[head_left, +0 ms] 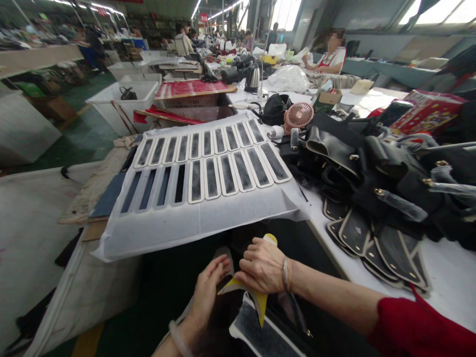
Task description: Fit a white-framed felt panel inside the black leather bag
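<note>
My right hand point(260, 266) is closed around a yellow tool with a rounded top end point(270, 239) and a flared, pointed lower end point(262, 303). That lower end is over a dark panel with a pale border point(260, 322), at the bottom of the view. My left hand point(211, 283) is beside the tool, fingers stretched out and slightly bent. Its fingertips are close to a greyish rounded piece point(224, 258); whether they touch it I cannot tell. Dark material under both hands is hard to make out. Part of a dark strap point(295, 312) hangs below my right wrist.
Ahead, a sheet of white paper point(208, 218) bears rows of dark strips with pale borders point(208, 178). Black bags point(334, 153) and dark flaps with studs point(375, 243) cover the right table. A pink fan point(298, 115) stands behind. White bins point(124, 101) are at left; a person point(330, 57) sits farther back.
</note>
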Motion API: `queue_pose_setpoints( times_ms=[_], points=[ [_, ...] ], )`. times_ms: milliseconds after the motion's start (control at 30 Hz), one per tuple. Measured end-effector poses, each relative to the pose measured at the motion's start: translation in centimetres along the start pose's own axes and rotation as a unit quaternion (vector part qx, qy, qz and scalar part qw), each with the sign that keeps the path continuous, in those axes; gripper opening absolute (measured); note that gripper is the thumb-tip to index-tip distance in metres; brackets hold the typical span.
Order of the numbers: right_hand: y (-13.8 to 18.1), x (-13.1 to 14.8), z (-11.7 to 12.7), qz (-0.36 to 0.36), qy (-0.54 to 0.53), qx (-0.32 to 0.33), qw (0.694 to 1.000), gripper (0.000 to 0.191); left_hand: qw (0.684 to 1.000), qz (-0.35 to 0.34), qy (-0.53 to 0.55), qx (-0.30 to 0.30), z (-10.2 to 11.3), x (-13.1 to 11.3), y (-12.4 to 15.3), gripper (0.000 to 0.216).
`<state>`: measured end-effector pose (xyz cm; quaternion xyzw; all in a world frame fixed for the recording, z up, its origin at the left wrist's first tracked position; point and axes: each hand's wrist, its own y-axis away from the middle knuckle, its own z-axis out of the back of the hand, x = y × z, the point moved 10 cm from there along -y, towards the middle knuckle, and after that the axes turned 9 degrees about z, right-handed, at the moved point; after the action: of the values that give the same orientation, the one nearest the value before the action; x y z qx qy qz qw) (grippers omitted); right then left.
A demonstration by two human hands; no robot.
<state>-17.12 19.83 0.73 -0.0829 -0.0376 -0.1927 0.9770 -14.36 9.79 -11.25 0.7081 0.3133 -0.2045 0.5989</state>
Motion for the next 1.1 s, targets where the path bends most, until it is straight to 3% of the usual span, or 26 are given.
queue_pose_setpoints(
  times_ms=[100,200,300,567,800,1100],
  points=[
    [-0.1,0.0,0.0,0.004,0.000,0.000,1.000,0.040,0.994,-0.046,-0.086,0.043,-0.4,-2.6,3.1,0.056],
    [-0.2,0.0,0.0,0.008,0.000,-0.001,1.000,0.042,0.943,-0.108,-0.300,0.098,-3.1,-4.6,6.4,0.037],
    [-0.3,0.1,-0.2,0.020,-0.005,0.002,1.000,0.043,0.907,-0.127,-0.390,0.095,-4.5,-5.4,7.7,0.025],
    [-0.5,0.5,-0.6,0.065,-0.017,0.010,0.998,0.043,0.869,-0.106,-0.478,0.075,-5.0,-4.8,7.6,0.019],
    [-0.3,0.5,-0.5,0.076,-0.025,0.021,0.997,0.042,0.821,-0.112,-0.557,0.059,-5.0,-3.6,7.3,0.028],
    [1.1,1.1,-0.6,0.057,-0.032,0.036,0.997,0.039,0.793,-0.159,-0.579,0.101,-6.5,-3.3,7.8,0.029]
  ],
)
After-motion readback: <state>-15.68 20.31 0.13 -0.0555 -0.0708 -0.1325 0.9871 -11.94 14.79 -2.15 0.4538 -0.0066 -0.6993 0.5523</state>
